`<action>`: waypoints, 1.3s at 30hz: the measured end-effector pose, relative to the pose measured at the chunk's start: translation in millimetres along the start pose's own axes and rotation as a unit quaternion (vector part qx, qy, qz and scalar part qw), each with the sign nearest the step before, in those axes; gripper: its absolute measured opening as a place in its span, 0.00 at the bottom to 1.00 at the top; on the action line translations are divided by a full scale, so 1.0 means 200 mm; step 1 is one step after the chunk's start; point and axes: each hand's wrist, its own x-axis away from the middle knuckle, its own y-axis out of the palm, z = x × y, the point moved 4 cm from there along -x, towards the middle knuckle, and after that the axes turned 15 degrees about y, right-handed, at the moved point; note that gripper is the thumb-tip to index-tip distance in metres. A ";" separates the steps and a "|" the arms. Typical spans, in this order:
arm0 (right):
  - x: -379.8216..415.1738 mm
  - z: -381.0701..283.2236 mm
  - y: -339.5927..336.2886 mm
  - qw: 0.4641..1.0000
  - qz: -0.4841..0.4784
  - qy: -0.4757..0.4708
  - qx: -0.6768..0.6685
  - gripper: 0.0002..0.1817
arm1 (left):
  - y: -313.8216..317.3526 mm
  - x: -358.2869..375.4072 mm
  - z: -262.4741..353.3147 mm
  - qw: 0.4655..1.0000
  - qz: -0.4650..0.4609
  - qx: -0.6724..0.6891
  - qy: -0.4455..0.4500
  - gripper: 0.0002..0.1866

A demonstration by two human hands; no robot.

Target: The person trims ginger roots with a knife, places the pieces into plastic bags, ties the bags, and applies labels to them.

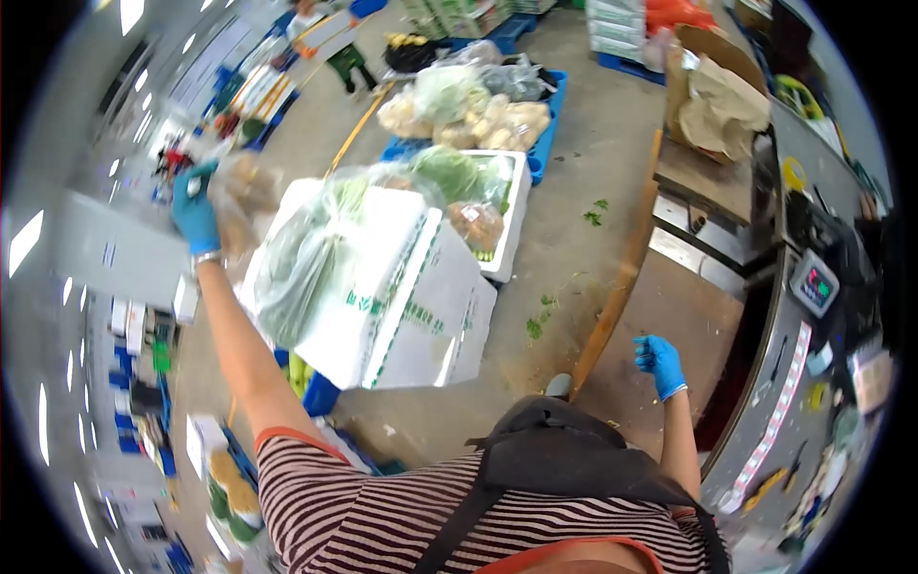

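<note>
My left hand (196, 210), in a blue glove, is raised at the left with its fingers closed on a clear plastic bag (247, 191) with brownish contents. Beside it stands a white foam box (411, 306) with green print, and a tied clear bag of greens (311, 258) lies on top. My right hand (660, 365), also blue-gloved, hangs over the brown bench with its fingers curled in; whatever it may hold is hidden. Behind the foam box, an open white crate (521, 206) contains cabbage and a bag of brownish items.
Bagged produce (464, 110) is piled on a blue pallet. A scale (815, 284) sits on the metal counter at the right, near a cardboard box (717, 96). Leaf scraps (595, 212) lie on the floor. Another person (335, 48) stands at the top left.
</note>
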 end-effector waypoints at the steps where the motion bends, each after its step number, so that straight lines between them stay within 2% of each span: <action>1: 0.02 0.04 -0.01 1.000 -0.004 0.001 -0.020 0.16 | -0.01 0.08 -0.21 0.998 0.023 0.039 -0.038 0.13; 2: 0.02 0.09 -0.01 0.999 -0.004 0.005 -0.042 0.16 | -0.01 0.17 -0.42 0.993 0.041 0.081 -0.080 0.13; 3: 0.04 0.17 -0.04 0.998 0.001 0.012 -0.067 0.16 | -0.02 0.29 -0.62 0.989 -0.069 -0.087 -0.095 0.13; 4: 0.06 0.24 -0.05 0.996 0.007 0.004 -0.093 0.15 | 0.06 0.37 -0.65 0.932 -0.212 -0.231 -0.183 0.13; 5: 0.07 0.33 -0.06 0.992 0.025 0.002 -0.126 0.15 | 0.14 0.55 -0.92 0.852 -0.403 -0.282 -0.178 0.15; 6: 0.04 0.45 -0.11 0.995 0.048 -0.009 -0.085 0.16 | 0.26 0.62 -0.99 0.814 -0.477 -0.296 -0.149 0.16; 7: 0.08 0.53 -0.12 0.998 0.060 -0.014 -0.021 0.16 | 0.39 0.65 -1.03 0.798 -0.514 -0.290 -0.122 0.16; 8: 0.11 0.59 -0.13 0.995 0.041 0.004 -0.091 0.16 | 0.52 0.66 -1.05 0.787 -0.538 -0.286 -0.098 0.16; 10: 0.24 0.73 -0.15 0.976 0.092 0.041 -0.191 0.16 | 0.81 0.61 -1.01 0.771 -0.567 -0.286 -0.047 0.17; 12: 0.43 0.80 -0.19 0.974 0.123 0.071 -0.178 0.15 | 1.05 0.52 -0.88 0.761 -0.572 -0.306 0.002 0.18; 15: 0.49 1.07 -0.29 0.964 0.148 0.123 -0.183 0.14 | 1.28 0.32 -0.61 0.764 -0.534 -0.351 0.086 0.20; 17: 0.56 1.23 -0.33 0.962 0.165 0.135 -0.171 0.13 | 1.42 0.17 -0.32 0.786 -0.479 -0.354 0.169 0.21; 18: 0.58 1.32 -0.37 0.964 0.191 0.111 -0.145 0.12 | 1.52 0.11 -0.16 0.807 -0.437 -0.321 0.236 0.22; 20: 0.63 1.52 -0.47 0.965 0.240 0.063 -0.089 0.12 | 1.81 0.11 0.29 0.834 -0.351 -0.184 0.384 0.23; 21: 0.69 1.58 -0.52 0.957 0.269 0.037 -0.104 0.10 | 2.03 0.16 0.47 0.821 -0.482 -0.229 0.204 0.21; 22: 0.75 1.66 -0.57 0.952 0.279 0.024 -0.128 0.10 | 2.16 0.27 0.96 0.864 -0.444 -0.109 0.211 0.20; 23: 0.80 1.74 -0.66 0.946 0.288 0.010 -0.152 0.09 | 2.29 0.38 1.44 0.884 -0.411 0.013 0.222 0.19; 24: 0.85 1.82 -0.75 0.938 0.299 -0.003 -0.176 0.09 | 2.47 0.56 1.70 0.871 -0.435 0.028 0.228 0.19; 25: 0.89 1.92 -0.82 0.926 0.308 0.014 -0.219 0.07 | 2.71 0.81 1.86 0.839 -0.450 0.179 0.247 0.20; 26: 0.93 2.01 -0.91 0.913 0.311 0.012 -0.264 0.07 | 2.78 1.08 2.23 0.830 -0.439 0.301 0.168 0.21; 27: 0.96 2.11 -1.01 0.897 0.313 0.007 -0.311 0.07 | 2.90 1.34 2.50 0.708 -0.612 0.351 0.045 0.23; 28: 1.00 2.21 -1.12 0.879 0.314 0.005 -0.358 0.06 | 2.99 1.63 2.79 0.645 -0.618 0.448 0.042 0.25; 29: 1.01 2.33 -1.24 0.869 0.326 0.075 -0.364 0.11 | 2.78 1.76 3.33 0.590 -0.677 0.438 -0.045 0.26; 30: 1.05 2.42 -1.39 0.864 0.355 0.089 -0.346 0.13 | 2.72 1.94 3.64 0.520 -0.707 0.463 -0.127 0.28; 31: 1.09 2.51 -1.52 0.856 0.380 0.106 -0.332 0.15 | 2.65 2.08 3.99 0.487 -0.716 0.424 -0.266 0.33; 33: 1.03 2.74 -1.69 0.831 0.411 0.144 -0.347 0.19 | 2.65 2.36 4.40 0.474 -0.688 0.384 -0.393 0.38; 34: 0.98 2.86 -1.79 0.815 0.419 0.160 -0.367 0.21 | 2.69 2.47 4.53 0.481 -0.691 0.371 -0.392 0.40; 35: 0.96 2.91 -1.88 0.816 0.447 0.153 -0.332 0.22 | 2.72 2.58 4.64 0.488 -0.691 0.361 -0.393 0.42; 36: 0.95 2.94 -1.96 0.817 0.473 0.143 -0.295 0.23 | 2.73 2.62 4.75 0.556 -0.663 0.336 -0.371 0.44; 37: 0.94 2.93 -2.03 0.818 0.498 0.132 -0.257 0.25 | 2.70 2.63 4.83 0.657 -0.624 0.248 -0.343 0.43; 38: 0.92 2.90 -2.10 0.828 0.483 0.128 -0.254 0.25 | 2.65 2.61 4.90 0.745 -0.571 0.157 -0.308 0.43; 39: 0.91 2.86 -2.17 0.838 0.469 0.124 -0.250 0.25 | 2.62 2.62 4.94 0.774 -0.527 0.166 -0.309 0.41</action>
